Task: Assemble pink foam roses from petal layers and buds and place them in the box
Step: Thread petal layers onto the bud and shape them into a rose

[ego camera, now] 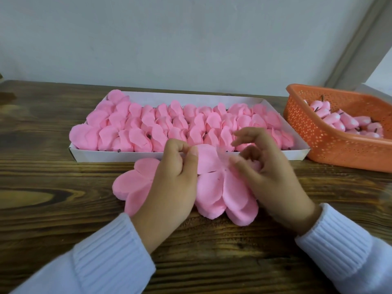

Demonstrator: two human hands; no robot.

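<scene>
both hands are at the middle of the wooden table (53, 187), white sleeves (110, 257) at the wrists. between them lies a flat petal layer (220, 187), its rounded lobes fanning toward six o'clock. the left hand (169, 179) has thumb and fingertips closed together on the layer's edge at about eleven o'clock, pinching the foam. the right hand (269, 172) works at the layer's three o'clock side, thumb and forefinger curled in a ring round a pink lump (254, 164). it is too blurred to tell whether that is a bud or a fold of the layer. its other fingers are lifted and spread. at nine o'clock of that layer sits a second petal layer (131, 183), flat on the wood, partly under the left hand. at twelve o'clock, just beyond the hands, is the white box (127, 157), packed with rows of finished roses (169, 124), some spilling over its nine o'clock end. at two o'clock, touching the box's corner, stands an orange basket (331, 149) holding loose buds (347, 122).
</scene>
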